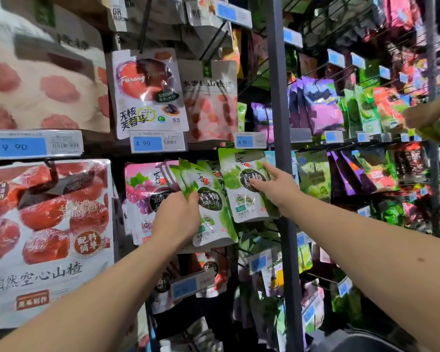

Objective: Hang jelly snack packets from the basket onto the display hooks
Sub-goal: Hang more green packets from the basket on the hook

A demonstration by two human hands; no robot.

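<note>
Head view shows the left hand (pixel 178 217) gripping a fanned bunch of green jelly packets (pixel 208 207). Its thumb lies across the front of the nearest packet beside the dark round label, and the other fingers are curled round behind the bunch, out of sight. The packets stick up and to the right of those fingers, tilted, with their tops free of any hook. Just left of the left fingers, pink grape packets (pixel 142 196) hang on the rack, partly covered by the hand. To the right of the bunch, a single green packet (pixel 241 184) of the same kind hangs upright under a blue price tag (pixel 249 141). The right hand (pixel 277 189) rests on it, the index finger straight and pointing up along its right edge, the thumb laid on its dark label. The remaining fingers are tucked under the hand, so I cannot tell whether it pinches the packet or only touches it. A grey upright post (pixel 281 123) rises just beyond the right fingertip. Well off to the right, another person's hand (pixel 419 116) reaches among more hanging snack bags.
</note>
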